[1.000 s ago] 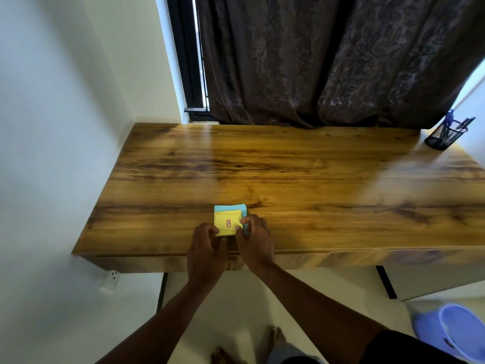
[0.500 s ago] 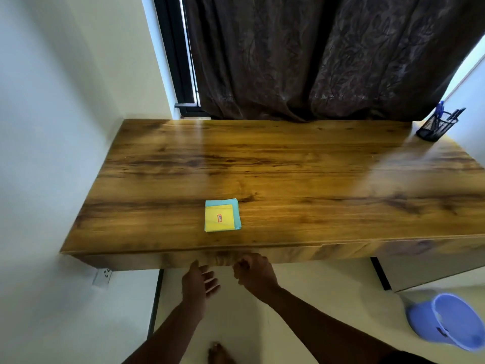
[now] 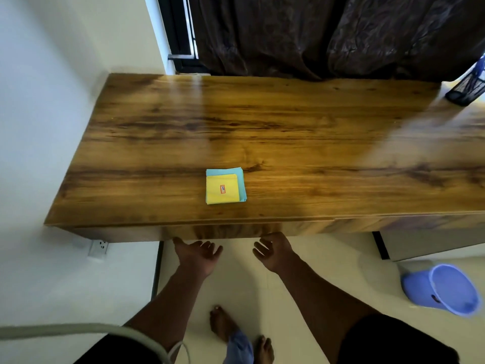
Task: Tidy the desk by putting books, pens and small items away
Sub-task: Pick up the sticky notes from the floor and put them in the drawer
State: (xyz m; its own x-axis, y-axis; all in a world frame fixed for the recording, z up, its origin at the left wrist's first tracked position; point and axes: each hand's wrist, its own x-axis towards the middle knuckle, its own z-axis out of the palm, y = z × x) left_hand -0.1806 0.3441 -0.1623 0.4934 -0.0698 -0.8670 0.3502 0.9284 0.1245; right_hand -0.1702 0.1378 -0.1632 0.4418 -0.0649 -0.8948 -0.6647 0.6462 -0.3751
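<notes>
Sticky-note pads (image 3: 225,187), a yellow one stacked on a slightly larger light-blue one, lie flat on the wooden tabletop (image 3: 288,127) near its front edge, left of its middle. Both hands hang below that front edge, over the pale floor, clear of the pads. The left hand (image 3: 196,254) has its fingers spread apart and holds nothing; the right hand (image 3: 274,252) is loosely curled, also empty. A black mesh pen holder (image 3: 465,89) stands at the tabletop's far right corner, well apart from the pads. A blue bucket (image 3: 443,288) sits on the floor under the tabletop's right end.
</notes>
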